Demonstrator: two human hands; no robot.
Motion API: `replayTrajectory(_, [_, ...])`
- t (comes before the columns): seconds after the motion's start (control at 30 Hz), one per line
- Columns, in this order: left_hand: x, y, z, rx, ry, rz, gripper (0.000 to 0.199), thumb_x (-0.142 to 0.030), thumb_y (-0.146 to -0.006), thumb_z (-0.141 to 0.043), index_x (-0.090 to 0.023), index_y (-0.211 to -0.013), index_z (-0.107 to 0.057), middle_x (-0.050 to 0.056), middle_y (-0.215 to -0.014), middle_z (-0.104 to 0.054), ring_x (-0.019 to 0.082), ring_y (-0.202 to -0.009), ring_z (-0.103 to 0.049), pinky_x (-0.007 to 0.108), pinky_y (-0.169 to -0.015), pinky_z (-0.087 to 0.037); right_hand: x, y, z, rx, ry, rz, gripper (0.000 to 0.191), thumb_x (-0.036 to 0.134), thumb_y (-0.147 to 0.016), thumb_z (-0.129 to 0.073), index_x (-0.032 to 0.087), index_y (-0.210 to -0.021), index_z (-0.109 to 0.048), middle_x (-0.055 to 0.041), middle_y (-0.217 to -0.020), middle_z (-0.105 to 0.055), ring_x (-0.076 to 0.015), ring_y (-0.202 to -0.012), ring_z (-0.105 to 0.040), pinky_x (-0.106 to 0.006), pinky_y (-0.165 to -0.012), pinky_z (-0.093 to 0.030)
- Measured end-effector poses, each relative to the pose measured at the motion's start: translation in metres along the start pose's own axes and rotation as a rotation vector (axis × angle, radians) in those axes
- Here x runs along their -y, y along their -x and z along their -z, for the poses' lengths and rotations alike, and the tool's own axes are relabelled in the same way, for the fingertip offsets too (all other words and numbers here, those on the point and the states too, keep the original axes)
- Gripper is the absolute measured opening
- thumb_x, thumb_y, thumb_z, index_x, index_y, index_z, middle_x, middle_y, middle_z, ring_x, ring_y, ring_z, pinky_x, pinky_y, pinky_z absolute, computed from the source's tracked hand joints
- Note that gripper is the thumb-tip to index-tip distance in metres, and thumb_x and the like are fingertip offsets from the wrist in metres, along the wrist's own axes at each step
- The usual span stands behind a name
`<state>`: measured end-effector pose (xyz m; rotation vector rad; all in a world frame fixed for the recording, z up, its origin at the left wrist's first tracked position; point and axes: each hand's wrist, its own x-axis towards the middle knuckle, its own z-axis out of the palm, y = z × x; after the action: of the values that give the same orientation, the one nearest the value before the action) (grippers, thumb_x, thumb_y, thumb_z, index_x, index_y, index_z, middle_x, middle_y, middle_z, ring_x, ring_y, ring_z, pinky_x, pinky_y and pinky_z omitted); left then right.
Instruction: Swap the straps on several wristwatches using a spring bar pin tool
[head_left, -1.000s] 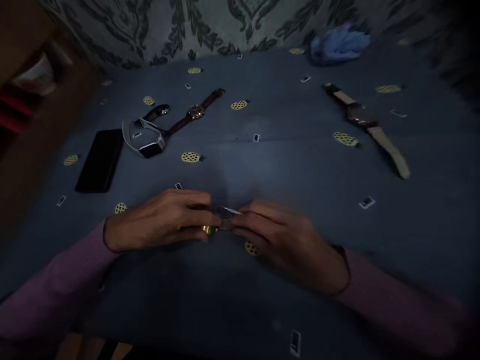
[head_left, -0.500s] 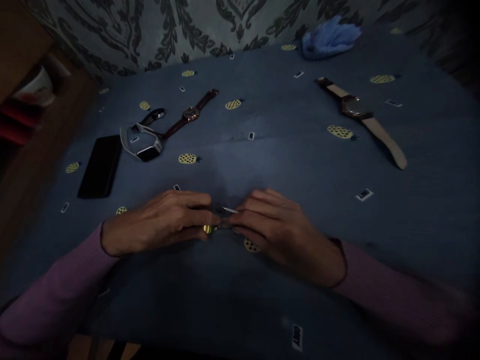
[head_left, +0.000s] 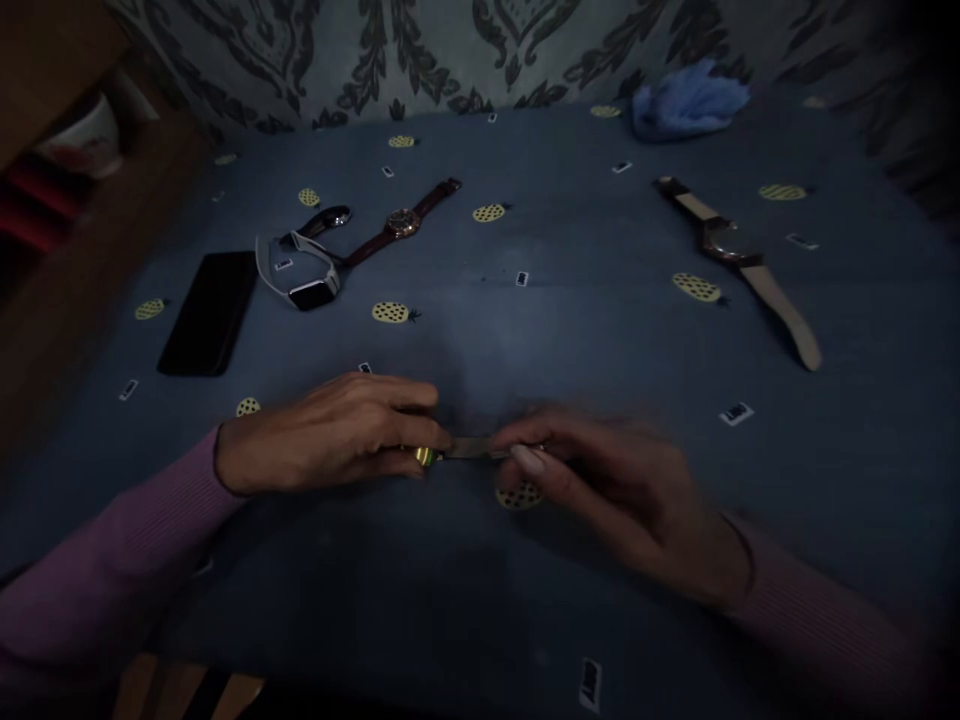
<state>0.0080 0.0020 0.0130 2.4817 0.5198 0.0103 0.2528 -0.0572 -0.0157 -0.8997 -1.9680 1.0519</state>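
Near the middle of the blue patterned cloth, my left hand [head_left: 345, 435] is closed on a small object with a shiny yellow-green round part [head_left: 425, 456]. A thin, flat, greyish strip [head_left: 471, 448] runs from it towards the right. My right hand [head_left: 607, 490] pinches the strip's right end between thumb and fingers; it is blurred, and a small shiny bit shows at the fingertips. Most of the object is hidden under my left fingers, and I cannot make out what it is.
A black phone [head_left: 208, 313], a white-strapped smartwatch [head_left: 313, 292], a small dark watch [head_left: 326, 220] and a brown-strapped watch [head_left: 403, 223] lie at the left. At the right are another watch [head_left: 726, 240] and a crumpled blue cloth [head_left: 686, 102].
My right hand has shifted right and turned, showing its thumb, and more of the strip between the hands is uncovered. My left hand keeps its hold. The view has moved slightly.
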Motion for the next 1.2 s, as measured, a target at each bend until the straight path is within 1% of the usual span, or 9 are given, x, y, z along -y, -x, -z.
replayTrajectory(0.13, [-0.001, -0.001, 0.0, 0.001, 0.007, 0.008, 0.02, -0.024, -0.096, -0.055, -0.018, -0.111, -0.066, 0.0, -0.086, -0.053, 0.011, -0.074, -0.053, 0.023, -0.063, -0.04, -0.002, -0.004, -0.002, 0.013, 0.052, 0.036, 0.017, 0.012, -0.097, -0.048, 0.02, -0.103, -0.061, -0.0007, -0.078, -0.069, -0.0124, -0.074, -0.067, -0.024, -0.066, -0.054])
replayTrajectory(0.27, [-0.002, 0.0, 0.001, -0.002, 0.016, 0.023, 0.017, -0.023, -0.096, -0.055, -0.018, -0.106, -0.067, 0.0, -0.088, -0.056, 0.011, -0.076, -0.055, 0.022, -0.064, -0.041, 0.0, -0.009, -0.001, 0.057, 0.177, 0.109, 0.015, 0.013, -0.097, -0.05, 0.019, -0.1, -0.064, -0.0014, -0.076, -0.068, -0.013, -0.068, -0.064, -0.026, -0.064, -0.053])
replayTrajectory(0.43, [-0.001, 0.002, -0.001, -0.013, 0.031, 0.034, 0.021, -0.028, -0.097, -0.053, -0.021, -0.111, -0.066, 0.001, -0.089, -0.057, 0.012, -0.079, -0.056, 0.023, -0.064, -0.041, -0.001, -0.011, 0.003, 0.063, 0.26, 0.15, 0.011, 0.014, -0.096, -0.052, 0.017, -0.095, -0.064, -0.0004, -0.072, -0.064, -0.0107, -0.062, -0.061, -0.022, -0.057, -0.049])
replayTrajectory(0.67, [-0.001, 0.001, -0.001, -0.019, 0.036, 0.018, 0.015, -0.024, -0.094, -0.058, -0.018, -0.103, -0.068, 0.0, -0.088, -0.055, 0.011, -0.075, -0.055, 0.021, -0.062, -0.041, 0.002, -0.008, 0.009, 0.217, 0.62, 0.11, 0.032, 0.026, -0.102, -0.039, 0.018, -0.077, -0.056, 0.0013, -0.06, -0.057, -0.0098, -0.049, -0.052, -0.022, -0.047, -0.04])
replayTrajectory(0.73, [-0.001, 0.0, 0.0, -0.012, 0.046, 0.024, 0.013, -0.024, -0.094, -0.058, -0.018, -0.101, -0.068, 0.0, -0.088, -0.055, 0.01, -0.073, -0.054, 0.021, -0.061, -0.04, 0.005, -0.009, 0.011, 0.242, 0.663, 0.132, 0.034, 0.027, -0.104, -0.036, 0.018, -0.076, -0.053, 0.0024, -0.058, -0.055, -0.0087, -0.046, -0.048, -0.021, -0.045, -0.037])
replayTrajectory(0.83, [0.0, 0.001, -0.001, -0.007, 0.062, 0.023, 0.012, -0.024, -0.094, -0.058, -0.017, -0.096, -0.068, 0.0, -0.087, -0.054, 0.01, -0.072, -0.053, 0.022, -0.06, -0.04, 0.007, -0.013, 0.01, 0.265, 0.645, 0.162, 0.035, 0.029, -0.104, -0.034, 0.019, -0.076, -0.05, 0.0024, -0.057, -0.054, -0.0084, -0.044, -0.048, -0.021, -0.044, -0.036])
replayTrajectory(0.97, [0.001, 0.001, -0.002, -0.016, 0.063, 0.012, 0.011, -0.023, -0.093, -0.059, -0.017, -0.097, -0.068, 0.0, -0.089, -0.055, 0.011, -0.075, -0.054, 0.022, -0.06, -0.039, 0.002, -0.018, 0.004, 0.328, 0.585, 0.127, 0.036, 0.031, -0.104, -0.033, 0.018, -0.078, -0.053, 0.0005, -0.06, -0.059, -0.0095, -0.047, -0.052, -0.021, -0.045, -0.038])
replayTrajectory(1.07, [0.001, 0.002, -0.002, -0.021, 0.063, 0.019, 0.011, -0.02, -0.093, -0.06, -0.017, -0.1, -0.068, 0.0, -0.089, -0.055, 0.011, -0.076, -0.054, 0.022, -0.06, -0.039, -0.005, -0.018, 0.003, 0.349, 0.446, 0.098, 0.028, 0.027, -0.104, -0.037, 0.015, -0.09, -0.059, -0.0009, -0.068, -0.064, -0.0106, -0.055, -0.059, -0.022, -0.053, -0.045])
replayTrajectory(1.2, [0.001, 0.002, -0.001, -0.022, 0.078, 0.017, 0.011, -0.019, -0.093, -0.059, -0.018, -0.099, -0.069, 0.0, -0.09, -0.056, 0.011, -0.076, -0.055, 0.022, -0.061, -0.04, -0.011, -0.017, 0.005, 0.32, 0.331, 0.106, 0.02, 0.021, -0.102, -0.043, 0.015, -0.097, -0.061, 0.0002, -0.069, -0.065, -0.01, -0.058, -0.061, -0.022, -0.057, -0.046])
